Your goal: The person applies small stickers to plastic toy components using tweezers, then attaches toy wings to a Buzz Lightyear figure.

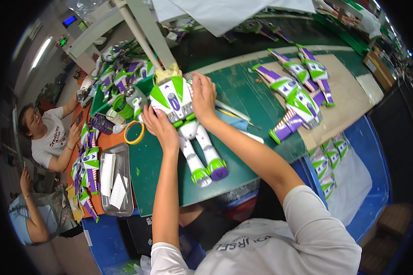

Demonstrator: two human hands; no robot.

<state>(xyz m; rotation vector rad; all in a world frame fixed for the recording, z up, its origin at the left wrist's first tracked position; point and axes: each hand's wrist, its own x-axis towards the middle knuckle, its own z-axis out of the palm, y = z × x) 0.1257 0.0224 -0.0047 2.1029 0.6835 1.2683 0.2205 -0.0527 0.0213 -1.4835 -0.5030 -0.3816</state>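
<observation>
A white, green and purple toy astronaut figure (188,130) lies on the green work table (149,183), its legs pointing toward me. No head shows at its top end. My left hand (161,128) is closed along the left edge of its chest, beside the toy's arm. Over the upper right of the chest, my right hand (203,96) is wrapped round the shoulder side. Both palms hide parts of the toy that they grip. A yellow ring-shaped roll (134,133) rests left of my left hand.
Winged toy backpacks (303,105) lie on a cardboard sheet (339,87) at right. A green bin (98,98) of toy parts and a clear tray (127,183) stand left. A blue bin (378,151) holds more parts. A co-worker (50,133) sits far left. A post (140,34) rises behind.
</observation>
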